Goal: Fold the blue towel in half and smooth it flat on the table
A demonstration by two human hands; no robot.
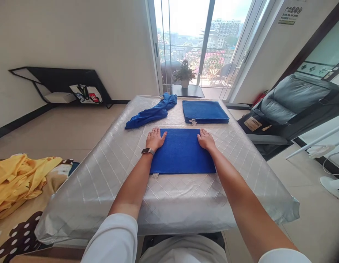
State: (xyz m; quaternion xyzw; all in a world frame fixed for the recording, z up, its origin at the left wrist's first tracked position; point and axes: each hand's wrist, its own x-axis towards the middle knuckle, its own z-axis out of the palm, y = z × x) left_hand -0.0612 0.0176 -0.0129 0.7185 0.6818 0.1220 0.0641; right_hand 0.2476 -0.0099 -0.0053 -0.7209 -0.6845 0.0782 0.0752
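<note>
A blue towel (183, 151) lies flat in front of me as a smooth rectangle, with a small white tag at its near left corner. My left hand (155, 138) rests on its far left corner, fingers stretched forward and thumb out. On the far right corner lies my right hand (206, 139), also flat with its fingers extended. Beyond the right hand is a neat stack of folded blue towels (204, 110), a white tag at its front edge. Behind my left hand a crumpled blue towel (153, 111) stretches diagonally.
A silvery quilted cover (109, 182) drapes the table. To the left are yellow cloths (21, 179) on patterned bedding. A grey recliner (284, 106) stands at the right. Past the table's far edge, a potted plant (185, 75) sits on a chair before the glass doors.
</note>
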